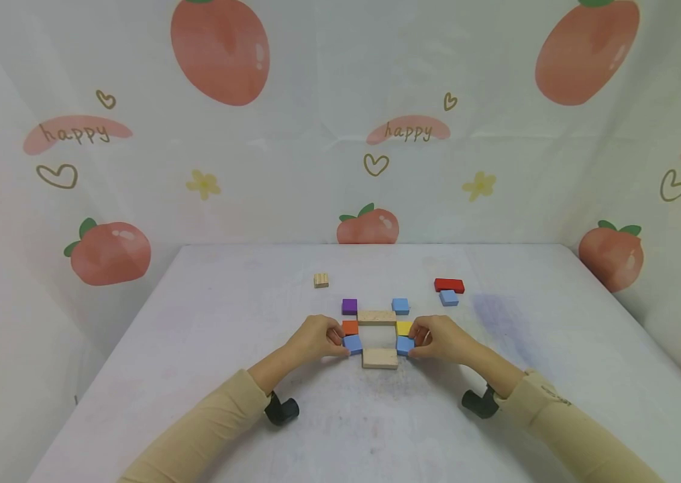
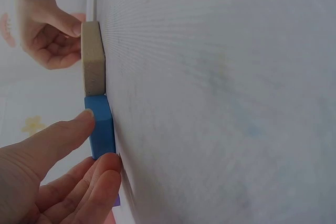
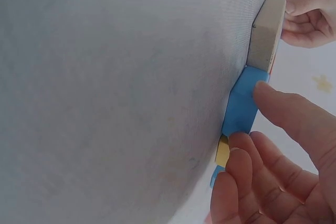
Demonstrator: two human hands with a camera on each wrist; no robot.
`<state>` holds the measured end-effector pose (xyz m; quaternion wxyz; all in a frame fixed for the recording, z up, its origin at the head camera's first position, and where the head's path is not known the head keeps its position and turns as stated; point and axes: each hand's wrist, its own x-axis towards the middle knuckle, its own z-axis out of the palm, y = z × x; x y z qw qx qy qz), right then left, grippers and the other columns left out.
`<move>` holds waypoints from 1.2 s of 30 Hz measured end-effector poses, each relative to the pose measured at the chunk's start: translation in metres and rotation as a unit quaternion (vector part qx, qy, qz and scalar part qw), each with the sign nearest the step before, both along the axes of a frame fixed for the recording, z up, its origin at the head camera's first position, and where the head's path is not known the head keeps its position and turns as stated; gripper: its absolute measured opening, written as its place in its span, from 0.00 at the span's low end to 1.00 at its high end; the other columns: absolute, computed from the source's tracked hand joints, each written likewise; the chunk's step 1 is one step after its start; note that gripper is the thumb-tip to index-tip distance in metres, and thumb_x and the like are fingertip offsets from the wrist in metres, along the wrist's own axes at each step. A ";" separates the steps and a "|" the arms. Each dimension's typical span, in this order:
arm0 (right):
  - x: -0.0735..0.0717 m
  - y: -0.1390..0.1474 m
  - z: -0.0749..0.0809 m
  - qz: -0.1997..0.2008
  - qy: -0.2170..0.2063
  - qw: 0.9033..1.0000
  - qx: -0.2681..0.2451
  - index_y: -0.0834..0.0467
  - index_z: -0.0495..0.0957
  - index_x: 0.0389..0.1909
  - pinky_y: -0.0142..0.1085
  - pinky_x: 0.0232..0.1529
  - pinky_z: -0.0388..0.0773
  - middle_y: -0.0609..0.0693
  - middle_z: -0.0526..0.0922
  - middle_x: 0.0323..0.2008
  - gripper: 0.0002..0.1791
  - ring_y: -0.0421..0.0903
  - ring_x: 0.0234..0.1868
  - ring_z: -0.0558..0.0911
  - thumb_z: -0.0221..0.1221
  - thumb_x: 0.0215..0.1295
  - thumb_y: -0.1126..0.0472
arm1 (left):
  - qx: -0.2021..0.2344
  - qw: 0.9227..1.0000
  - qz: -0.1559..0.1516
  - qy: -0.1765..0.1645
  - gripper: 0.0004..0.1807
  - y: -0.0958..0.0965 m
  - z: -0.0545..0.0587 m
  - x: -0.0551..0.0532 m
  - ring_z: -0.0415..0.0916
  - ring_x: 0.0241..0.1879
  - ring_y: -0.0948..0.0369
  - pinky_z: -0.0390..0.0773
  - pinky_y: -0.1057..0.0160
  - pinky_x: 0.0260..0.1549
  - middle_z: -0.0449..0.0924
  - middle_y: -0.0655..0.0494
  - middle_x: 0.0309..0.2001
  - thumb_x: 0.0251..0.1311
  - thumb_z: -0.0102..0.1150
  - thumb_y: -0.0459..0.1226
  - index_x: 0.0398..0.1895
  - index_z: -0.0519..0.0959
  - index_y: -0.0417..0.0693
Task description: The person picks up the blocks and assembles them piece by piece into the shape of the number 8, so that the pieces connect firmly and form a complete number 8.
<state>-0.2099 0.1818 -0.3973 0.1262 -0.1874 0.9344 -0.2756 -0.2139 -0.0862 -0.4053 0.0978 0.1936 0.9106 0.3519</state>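
Note:
My left hand [image 1: 316, 337] pinches a blue block [image 1: 353, 345] between thumb and fingers, at the front left of a ring of wooden blocks. Across from it, my right hand [image 1: 445, 339] grips another blue block [image 1: 404, 345] the same way. Between these two lies a plain wooden block [image 1: 380, 359], touching or nearly touching both. Behind the left blue block is an orange block [image 1: 349, 327]; a yellow block [image 1: 403, 327] sits behind the right one, partly covered by fingers. In the left wrist view, the thumb and fingertips meet opposite sides of the blue block [image 2: 101, 129].
A second plain block [image 1: 376, 318] spans the ring's back, with a purple block [image 1: 349, 306] and a blue block [image 1: 400, 306] at its ends. Farther back lie a ridged wooden block [image 1: 321, 280], a red block [image 1: 449, 285] and a blue block [image 1: 449, 298] on the white table [image 1: 225, 282].

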 end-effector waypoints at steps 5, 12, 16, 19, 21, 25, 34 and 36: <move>0.000 0.000 0.000 0.001 -0.001 1.000 0.000 0.60 0.76 0.34 0.29 0.32 0.75 0.46 0.78 0.26 0.14 0.40 0.28 0.73 0.69 0.49 0.61 | 0.000 1.000 0.002 -0.003 0.15 0.000 -0.001 0.000 0.75 0.28 0.65 0.75 0.72 0.29 0.82 0.53 0.27 0.43 0.72 0.35 0.33 0.81 0.37; 0.001 0.001 0.000 0.004 0.004 1.000 -0.001 0.60 0.76 0.34 0.27 0.31 0.74 0.46 0.78 0.26 0.13 0.40 0.28 0.73 0.69 0.49 0.61 | 0.000 1.000 0.001 -0.004 0.15 0.000 -0.002 0.000 0.76 0.28 0.65 0.75 0.71 0.29 0.83 0.52 0.27 0.43 0.72 0.36 0.34 0.81 0.36; 0.001 0.001 0.000 0.004 0.001 1.000 -0.003 0.59 0.76 0.34 0.27 0.30 0.74 0.46 0.78 0.26 0.13 0.40 0.28 0.73 0.69 0.49 0.61 | 0.003 1.000 0.001 -0.007 0.16 0.000 -0.001 0.001 0.77 0.29 0.65 0.76 0.71 0.29 0.83 0.52 0.28 0.44 0.72 0.36 0.35 0.81 0.37; 0.001 0.002 0.000 0.008 0.003 1.000 -0.005 0.59 0.76 0.34 0.27 0.30 0.74 0.46 0.78 0.27 0.13 0.40 0.28 0.73 0.69 0.50 0.61 | 0.002 1.000 -0.004 -0.006 0.16 -0.001 0.000 0.001 0.77 0.30 0.64 0.76 0.70 0.30 0.83 0.51 0.29 0.45 0.72 0.37 0.35 0.81 0.37; 0.001 0.003 0.001 0.013 0.009 1.000 -0.007 0.59 0.77 0.34 0.27 0.30 0.74 0.46 0.79 0.27 0.13 0.40 0.28 0.73 0.68 0.50 0.60 | 0.001 1.000 -0.008 0.000 0.16 -0.002 0.000 0.001 0.77 0.30 0.64 0.76 0.69 0.31 0.84 0.51 0.30 0.46 0.71 0.38 0.36 0.81 0.38; 0.000 0.007 0.002 0.021 0.029 0.999 -0.013 0.59 0.78 0.35 0.27 0.30 0.74 0.45 0.80 0.27 0.12 0.39 0.27 0.74 0.68 0.51 0.60 | 0.001 1.000 -0.011 0.027 0.14 -0.005 0.001 0.000 0.77 0.30 0.63 0.75 0.69 0.29 0.84 0.51 0.30 0.49 0.68 0.40 0.36 0.82 0.38; -0.006 0.009 0.008 -0.011 0.027 1.000 0.003 0.60 0.78 0.37 0.28 0.30 0.74 0.48 0.79 0.29 0.10 0.41 0.29 0.73 0.64 0.56 0.60 | 0.008 0.999 0.025 0.034 0.08 -0.007 0.006 -0.006 0.75 0.30 0.63 0.74 0.69 0.29 0.82 0.51 0.30 0.55 0.63 0.37 0.34 0.81 0.41; -0.008 0.008 0.008 -0.020 0.026 0.999 0.007 0.60 0.78 0.39 0.29 0.30 0.75 0.48 0.79 0.30 0.10 0.41 0.29 0.73 0.63 0.57 0.60 | 0.007 0.999 0.028 0.034 0.08 -0.007 0.007 -0.007 0.76 0.30 0.62 0.75 0.69 0.29 0.82 0.50 0.30 0.56 0.62 0.35 0.36 0.81 0.40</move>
